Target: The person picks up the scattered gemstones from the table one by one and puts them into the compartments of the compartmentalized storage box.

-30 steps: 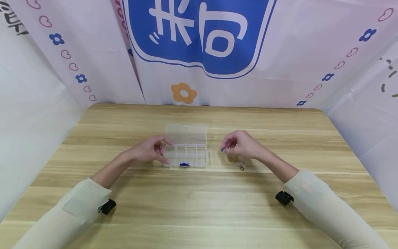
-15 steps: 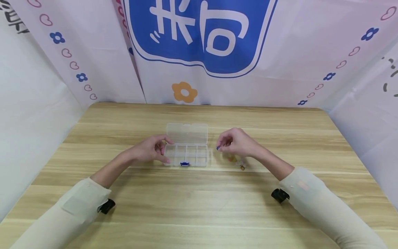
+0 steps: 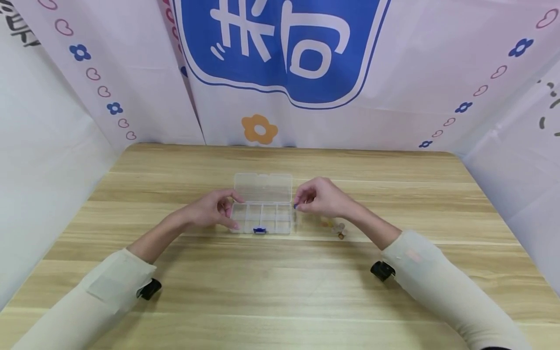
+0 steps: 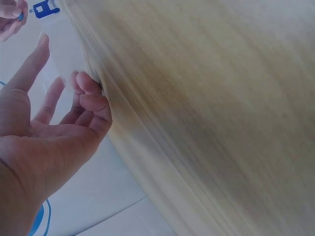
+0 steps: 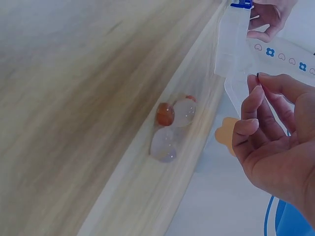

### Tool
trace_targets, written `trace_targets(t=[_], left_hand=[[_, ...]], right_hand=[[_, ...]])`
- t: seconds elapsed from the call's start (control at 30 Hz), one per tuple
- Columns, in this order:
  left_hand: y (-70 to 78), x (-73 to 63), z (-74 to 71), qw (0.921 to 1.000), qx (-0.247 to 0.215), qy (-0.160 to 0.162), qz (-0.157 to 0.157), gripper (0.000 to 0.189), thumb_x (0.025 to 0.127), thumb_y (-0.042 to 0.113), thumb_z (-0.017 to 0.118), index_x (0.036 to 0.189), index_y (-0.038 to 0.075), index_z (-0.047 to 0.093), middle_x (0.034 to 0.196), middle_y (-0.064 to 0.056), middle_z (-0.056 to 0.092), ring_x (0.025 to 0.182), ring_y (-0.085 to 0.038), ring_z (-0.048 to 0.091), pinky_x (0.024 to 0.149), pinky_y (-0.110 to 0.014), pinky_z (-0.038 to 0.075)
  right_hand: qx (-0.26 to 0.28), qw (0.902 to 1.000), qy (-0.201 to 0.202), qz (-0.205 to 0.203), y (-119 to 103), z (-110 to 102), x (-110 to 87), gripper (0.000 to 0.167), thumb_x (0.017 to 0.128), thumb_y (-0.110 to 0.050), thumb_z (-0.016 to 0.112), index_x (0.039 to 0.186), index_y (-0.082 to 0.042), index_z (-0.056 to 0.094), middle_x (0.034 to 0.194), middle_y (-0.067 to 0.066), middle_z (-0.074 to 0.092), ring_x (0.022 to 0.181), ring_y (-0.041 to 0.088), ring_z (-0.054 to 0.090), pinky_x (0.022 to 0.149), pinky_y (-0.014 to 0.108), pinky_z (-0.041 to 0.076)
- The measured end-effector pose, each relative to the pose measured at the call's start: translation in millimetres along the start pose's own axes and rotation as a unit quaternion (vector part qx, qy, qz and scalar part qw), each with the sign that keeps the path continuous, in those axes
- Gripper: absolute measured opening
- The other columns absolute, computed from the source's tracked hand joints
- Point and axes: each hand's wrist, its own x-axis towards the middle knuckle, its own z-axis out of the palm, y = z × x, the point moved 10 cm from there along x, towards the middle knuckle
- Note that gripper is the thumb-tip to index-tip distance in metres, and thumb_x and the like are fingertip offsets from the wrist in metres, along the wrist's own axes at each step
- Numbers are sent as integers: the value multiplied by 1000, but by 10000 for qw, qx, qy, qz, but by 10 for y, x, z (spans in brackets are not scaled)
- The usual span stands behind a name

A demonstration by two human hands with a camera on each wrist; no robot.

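A clear plastic compartment box [image 3: 269, 217] with a blue latch [image 3: 259, 230] lies with its lid [image 3: 262, 188] folded back. My left hand [image 3: 210, 210] holds its left end, thumb at the front corner and index finger at the back. Just off the box's right end, my right hand [image 3: 323, 198] pinches a tiny blue bead-like piece [image 3: 295, 206] between thumb and fingertip; its dark tip shows in the right wrist view. In that view several glossy pieces lie together on the table, among them an orange-brown one [image 5: 165, 114] and a clear one [image 5: 163, 141].
The wooden table [image 3: 280, 291] extends in front of the box and to both sides. A white cloth backdrop [image 3: 393, 97] with a blue sign and flower prints hangs behind it. The small pieces [image 3: 339, 228] sit below my right wrist.
My right hand has moved left with the blue piece, from above the loose pieces to the box's right end. The left hand keeps its place on the box.
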Motion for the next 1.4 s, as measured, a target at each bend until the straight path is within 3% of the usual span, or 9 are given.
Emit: trace_targets(t=[0.67,1.07,1.4], left_hand=[[-9,-24,7,9998,-98,-40,-156,60,84,-1,83,135,-9,52,83,-9,57,75,-19,51,63,-24,43],[11,-26,20,9995,-140,-15,-266,59,84,-1,82,135,-8,52,83,-9,56,72,-18,50,62,-24,42],[-3,-11,25,9995,-217,-56,-208,57,85,-2,81,134,-8,52,81,-8,56,70,-15,49,62,-24,41]], right_hand=[[15,9997,-189,-178,-99,132,175,5,91,4,74,92,-1,77,84,3,74,76,13,66,74,27,55],[0,9992,-258,-308,-187,234,280,6,90,2,75,96,1,78,88,13,76,75,11,66,73,27,56],[-138,9983,-290,-481,-236,287,356,4,90,2,76,93,0,79,84,4,76,75,10,67,72,25,56]])
